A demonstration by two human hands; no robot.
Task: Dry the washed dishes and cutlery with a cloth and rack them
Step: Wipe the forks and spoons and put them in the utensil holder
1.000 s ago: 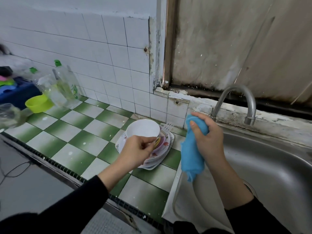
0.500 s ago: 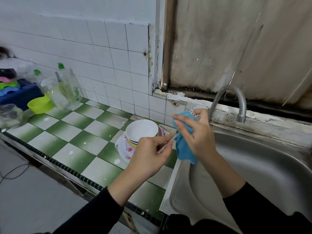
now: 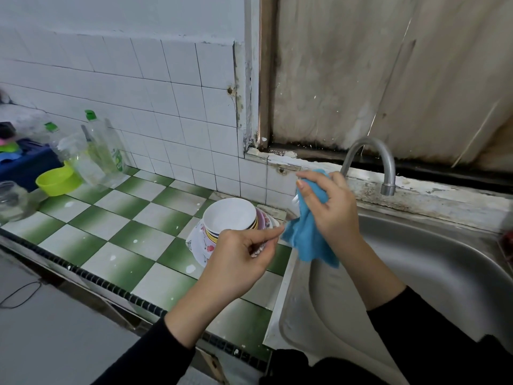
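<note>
- Black sleeves [image 3: 144,359] are seen at the bottom edge, one on each forearm.
- The left hand [image 3: 238,257] is held above the front of the counter, its fingers curled in and pinched on the shiny end of a piece of cutlery [image 3: 257,250]. What kind of cutlery it is cannot be told.
- The blue cloth [image 3: 305,237] is gripped in the right hand [image 3: 333,212], just right of the left hand. The cloth is bunched between thumb and fingers, and its loose corners hang over the left rim of the sink [image 3: 416,273].
- The far end of the cutlery is wrapped in the cloth, so the piece is held between both hands, above the seam of counter and sink.
- A steel basin is shown to the right, with the right forearm crossing it.
- A white bowl [image 3: 229,215] is stacked upright on other bowls and patterned plates [image 3: 200,243], just behind the left hand on the green-and-white checked counter [image 3: 125,240].
- A curved metal tap [image 3: 369,151] is mounted behind the sink, beyond the right hand.
- At the far left of the counter, a lime-green bowl [image 3: 57,180], clear bottles [image 3: 104,151] with green caps, a glass jar [image 3: 12,200] and a blue crate [image 3: 30,165] are grouped well apart from the dishes.
- The counter is backed by a white tiled wall [image 3: 138,93].
</note>
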